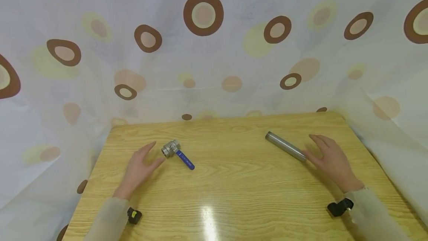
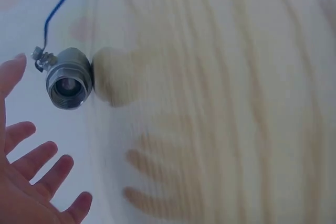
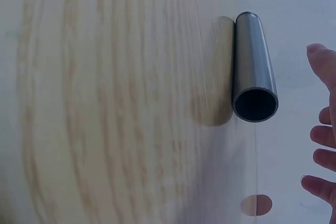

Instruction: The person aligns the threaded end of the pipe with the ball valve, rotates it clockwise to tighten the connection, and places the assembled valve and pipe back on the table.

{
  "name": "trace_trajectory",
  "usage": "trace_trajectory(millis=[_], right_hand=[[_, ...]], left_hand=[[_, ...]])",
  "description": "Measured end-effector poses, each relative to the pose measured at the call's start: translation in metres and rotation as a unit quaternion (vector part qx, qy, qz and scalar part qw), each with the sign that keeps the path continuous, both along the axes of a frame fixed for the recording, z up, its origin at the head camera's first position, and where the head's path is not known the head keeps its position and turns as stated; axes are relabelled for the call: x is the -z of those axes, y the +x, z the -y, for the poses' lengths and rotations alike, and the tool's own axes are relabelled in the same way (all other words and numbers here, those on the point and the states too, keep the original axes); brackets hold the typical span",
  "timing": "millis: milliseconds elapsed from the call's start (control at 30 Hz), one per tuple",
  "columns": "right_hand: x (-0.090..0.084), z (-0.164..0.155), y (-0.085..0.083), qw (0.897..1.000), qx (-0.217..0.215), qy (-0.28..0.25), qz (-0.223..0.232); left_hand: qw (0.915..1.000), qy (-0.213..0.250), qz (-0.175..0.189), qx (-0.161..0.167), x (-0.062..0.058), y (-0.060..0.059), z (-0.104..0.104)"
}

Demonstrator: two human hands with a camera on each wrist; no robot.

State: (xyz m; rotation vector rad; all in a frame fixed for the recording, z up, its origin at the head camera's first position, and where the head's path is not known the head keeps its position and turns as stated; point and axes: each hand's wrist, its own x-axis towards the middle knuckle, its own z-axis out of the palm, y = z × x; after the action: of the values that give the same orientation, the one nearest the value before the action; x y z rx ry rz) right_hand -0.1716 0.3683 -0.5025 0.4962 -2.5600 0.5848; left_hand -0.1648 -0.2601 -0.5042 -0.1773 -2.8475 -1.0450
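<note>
On the left of the table lies a metal ball valve (image 1: 171, 148) with a blue lever handle (image 1: 185, 160) angled toward the front right. My left hand (image 1: 138, 166) is beside it, fingers spread and thumb apart, holding nothing. In the left wrist view the threaded opening of the ball valve (image 2: 70, 80) faces the camera. A steel pipe (image 1: 285, 146) lies slantwise on the right. Next to its near end is my right hand (image 1: 332, 161), fingers relaxed and nothing in its grasp. The right wrist view shows the hollow end of the pipe (image 3: 254, 66), apart from the fingertips (image 3: 316, 49).
The wooden table (image 1: 234, 185) has a glossy surface with a bright reflection near the front. Behind it and at both sides hangs a white sheet (image 1: 207, 58) with brown and pale spots. Small black devices sit at the left wrist (image 1: 134, 215) and right wrist (image 1: 340, 207).
</note>
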Motion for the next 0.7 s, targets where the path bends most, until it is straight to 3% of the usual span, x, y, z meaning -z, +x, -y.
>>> trace_trajectory(millis=[133, 233, 467, 700], right_hand=[[0.000, 0.002, 0.000, 1.000, -0.002, -0.002, -0.001], [0.001, 0.003, 0.000, 1.000, 0.000, 0.000, 0.007], [0.006, 0.002, 0.000, 0.999, 0.001, -0.007, 0.043], [0.005, 0.007, 0.003, 0.998, 0.003, -0.008, 0.062]], left_hand=[[0.9971, 0.061, 0.041, -0.017, 0.004, -0.002, 0.000], [0.9954, 0.079, 0.050, -0.023, 0.008, -0.003, 0.001], [0.9932, 0.102, 0.050, -0.023, 0.014, -0.006, -0.001], [0.9936, 0.097, 0.053, -0.026, 0.018, -0.008, -0.009]])
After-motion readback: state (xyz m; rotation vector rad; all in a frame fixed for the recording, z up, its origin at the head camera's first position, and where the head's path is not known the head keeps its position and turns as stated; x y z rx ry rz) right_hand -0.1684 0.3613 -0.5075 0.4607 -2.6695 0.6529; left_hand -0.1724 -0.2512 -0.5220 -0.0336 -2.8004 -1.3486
